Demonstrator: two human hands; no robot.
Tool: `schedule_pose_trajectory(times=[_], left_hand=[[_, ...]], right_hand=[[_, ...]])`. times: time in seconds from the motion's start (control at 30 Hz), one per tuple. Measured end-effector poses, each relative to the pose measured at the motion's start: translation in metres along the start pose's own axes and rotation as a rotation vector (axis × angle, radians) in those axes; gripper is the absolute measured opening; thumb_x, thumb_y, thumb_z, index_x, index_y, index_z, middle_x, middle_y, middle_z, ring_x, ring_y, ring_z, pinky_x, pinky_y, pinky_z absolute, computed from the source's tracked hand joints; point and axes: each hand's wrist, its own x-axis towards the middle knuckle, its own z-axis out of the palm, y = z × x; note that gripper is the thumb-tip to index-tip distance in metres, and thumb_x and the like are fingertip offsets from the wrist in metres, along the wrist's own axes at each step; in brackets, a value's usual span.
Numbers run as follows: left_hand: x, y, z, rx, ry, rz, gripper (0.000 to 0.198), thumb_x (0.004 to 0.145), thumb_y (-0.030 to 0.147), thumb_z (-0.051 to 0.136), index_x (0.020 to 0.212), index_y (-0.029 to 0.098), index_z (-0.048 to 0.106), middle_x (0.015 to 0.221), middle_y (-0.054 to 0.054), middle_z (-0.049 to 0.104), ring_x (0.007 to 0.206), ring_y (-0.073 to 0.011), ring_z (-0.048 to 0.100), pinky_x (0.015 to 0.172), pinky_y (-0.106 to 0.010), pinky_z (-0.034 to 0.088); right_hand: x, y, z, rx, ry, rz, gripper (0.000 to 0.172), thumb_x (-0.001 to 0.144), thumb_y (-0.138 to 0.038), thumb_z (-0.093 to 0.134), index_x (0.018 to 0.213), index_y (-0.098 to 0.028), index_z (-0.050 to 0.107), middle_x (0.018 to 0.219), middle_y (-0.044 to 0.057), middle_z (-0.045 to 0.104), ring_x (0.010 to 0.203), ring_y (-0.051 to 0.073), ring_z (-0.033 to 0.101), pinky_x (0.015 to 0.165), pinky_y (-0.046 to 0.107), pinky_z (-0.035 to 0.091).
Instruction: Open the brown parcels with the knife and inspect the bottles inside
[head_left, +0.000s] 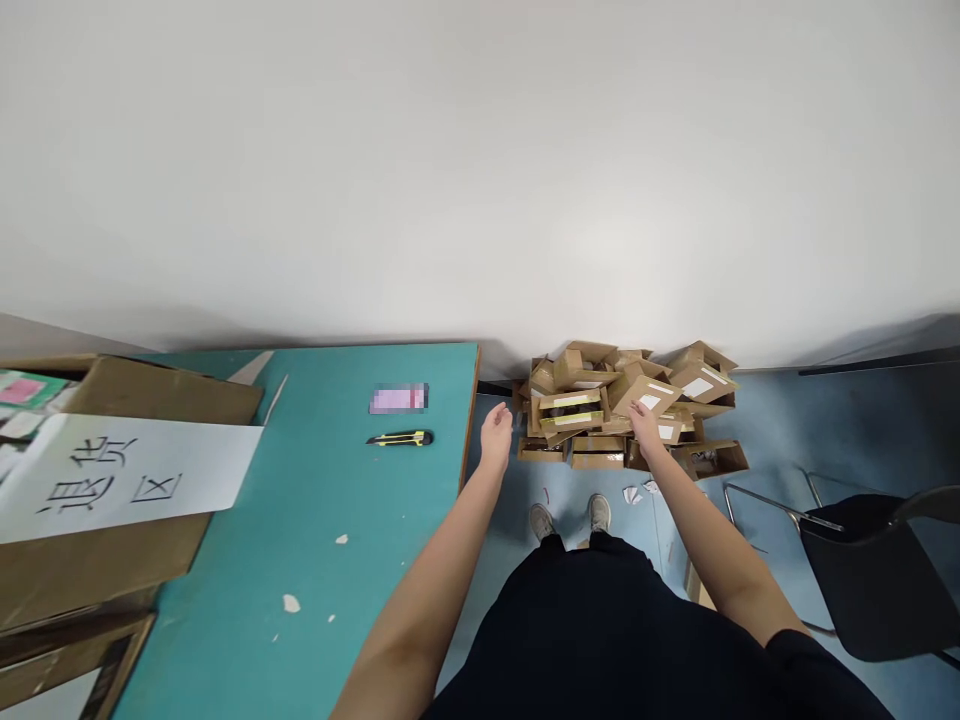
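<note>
A carton (172, 395) bearing a paper sign (120, 475) stood on the left of the table (337, 490). A knife (400, 438) lay near the table's far right corner. The left hand (496, 432) hung released and empty between the table and the pile of boxes (585, 405), which lay on the floor against the wall. The right hand (643, 422) rested on a labelled box (649, 392) in that pile; whether it was gripping could not be told. A chair (877, 570) stood at the right.

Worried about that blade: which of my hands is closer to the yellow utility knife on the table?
Left. The left hand hangs just past the table edge, right of the yellow utility knife; the right hand is farther right, at the cardboard box pile.
</note>
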Motion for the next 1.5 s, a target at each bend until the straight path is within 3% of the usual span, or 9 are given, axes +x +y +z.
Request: schedule_pose_trajectory(times=[0.17, 0.33, 0.63, 1.0, 1.23, 1.5], left_hand=[[-0.013, -0.023, -0.018, -0.037, -0.069, -0.085, 0.045, 0.086, 0.039, 0.07, 0.125, 0.018, 0.065, 0.126, -0.015, 0.068, 0.111, -0.0239, 0.068, 0.091, -0.035, 0.055], [-0.038, -0.043, -0.033, -0.083, -0.133, -0.164, 0.045, 0.085, 0.039, 0.073, 0.125, 0.017, 0.066, 0.127, -0.017, 0.068, 0.11, -0.0249, 0.069, 0.088, -0.035, 0.056], [-0.075, -0.068, -0.055, -0.094, -0.09, -0.266, 0.042, 0.091, 0.036, 0.067, 0.13, 0.018, 0.063, 0.134, -0.018, 0.065, 0.115, -0.0259, 0.069, 0.091, -0.036, 0.057], [-0.162, -0.1, -0.088, -0.168, 0.004, -0.321, 0.044, 0.088, 0.042, 0.072, 0.126, 0.02, 0.066, 0.139, -0.019, 0.063, 0.119, -0.0298, 0.068, 0.094, -0.039, 0.058], [-0.217, -0.125, -0.128, -0.26, 0.123, -0.307, 0.045, 0.088, 0.047, 0.072, 0.124, 0.02, 0.067, 0.138, -0.018, 0.064, 0.118, -0.0306, 0.068, 0.097, -0.042, 0.058], [-0.253, -0.157, -0.176, -0.432, 0.296, -0.288, 0.042, 0.089, 0.046, 0.07, 0.121, 0.02, 0.068, 0.136, -0.017, 0.066, 0.117, -0.0293, 0.069, 0.097, -0.041, 0.057]], right_hand=[[-0.029, 0.018, -0.01, 0.033, -0.004, 0.139, 0.061, 0.07, -0.053, 0.072, 0.122, -0.022, 0.072, 0.121, 0.011, 0.074, 0.113, 0.029, 0.068, 0.096, 0.043, 0.055], [-0.055, 0.029, -0.024, 0.208, 0.017, 0.244, 0.057, 0.066, -0.05, 0.079, 0.117, -0.026, 0.074, 0.114, 0.008, 0.076, 0.114, 0.028, 0.068, 0.097, 0.042, 0.056], [-0.078, 0.045, -0.04, 0.408, 0.012, 0.34, 0.043, 0.064, -0.04, 0.082, 0.104, -0.027, 0.07, 0.106, 0.007, 0.079, 0.112, 0.027, 0.072, 0.097, 0.043, 0.059], [-0.112, 0.042, -0.038, 0.312, -0.221, 0.373, 0.042, 0.063, -0.04, 0.085, 0.101, -0.026, 0.073, 0.106, 0.008, 0.079, 0.114, 0.03, 0.07, 0.1, 0.044, 0.056], [-0.131, 0.038, -0.019, 0.163, -0.393, 0.375, 0.044, 0.061, -0.04, 0.086, 0.101, -0.025, 0.075, 0.103, 0.008, 0.08, 0.115, 0.032, 0.07, 0.101, 0.046, 0.054], [-0.164, 0.022, 0.045, 0.08, -0.573, 0.291, 0.044, 0.063, -0.044, 0.085, 0.102, -0.026, 0.075, 0.108, 0.009, 0.079, 0.116, 0.031, 0.07, 0.105, 0.047, 0.053]])
